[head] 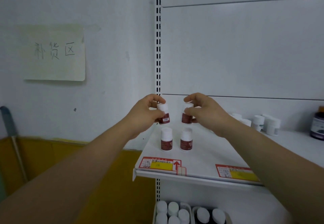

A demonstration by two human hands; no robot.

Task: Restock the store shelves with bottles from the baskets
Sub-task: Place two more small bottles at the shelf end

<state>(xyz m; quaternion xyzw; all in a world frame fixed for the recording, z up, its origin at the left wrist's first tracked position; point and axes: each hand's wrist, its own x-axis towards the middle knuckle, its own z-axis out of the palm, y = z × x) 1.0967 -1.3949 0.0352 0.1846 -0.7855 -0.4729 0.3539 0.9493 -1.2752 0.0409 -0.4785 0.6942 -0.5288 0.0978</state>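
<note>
I am taking the front left bottle (166,139) on the shelf (210,155) as my landmark and working left to right from it.

Up and slightly left of it, my left hand (145,114) is pinching a red-labelled, white-capped bottle (164,114) between thumb and fingers, closed snugly around its cap and shoulder. That bottle is standing nearly upright, its long axis vertical with a slight lean, and it is hanging directly behind the landmark; I cannot tell whether its base is touching the shelf yet.

Just right of the landmark the front right bottle (186,139) is standing upright, the two forming a front row. Behind that one, my right hand (205,113) is gripping a second matching bottle (186,115), fingers wrapped over the cap and thumb on the label, also upright.

So the relation I am steering by is this: each held bottle is sitting straight behind its front-row partner, with free shelf beneath and behind. I judge the next move to be a short drop straight down, both hands equally near their spots, keeping the axes vertical so the front row is not clipped.

Further right of the landmark, white bottles (264,123) are clustering against the back panel.
</note>
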